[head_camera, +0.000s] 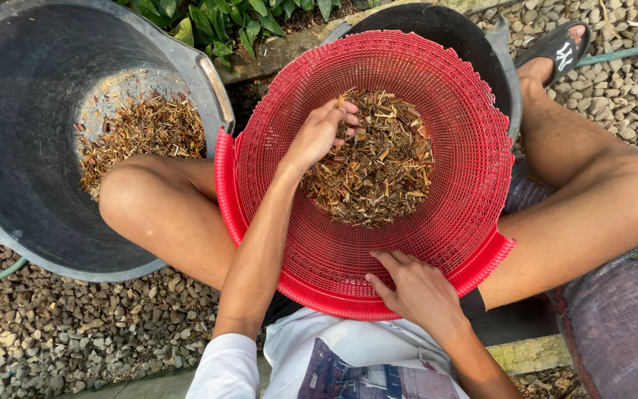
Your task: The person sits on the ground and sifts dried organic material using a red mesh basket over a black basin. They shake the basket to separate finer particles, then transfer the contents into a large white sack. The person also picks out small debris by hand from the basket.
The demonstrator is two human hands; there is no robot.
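Sifting, the left hand pinched brown chips mid-frame; the right hand gripped the red basket; most chips remained unsorted.

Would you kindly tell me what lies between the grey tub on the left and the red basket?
In the head view, the person's bent knee lies between the grey tub and the red basket, pressed against the basket's rim.

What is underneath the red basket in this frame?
Under the red basket sits a dark tub; only its far rim and inner wall show. The basket covers the rest, so any contents are hidden. The person's knees flank it.
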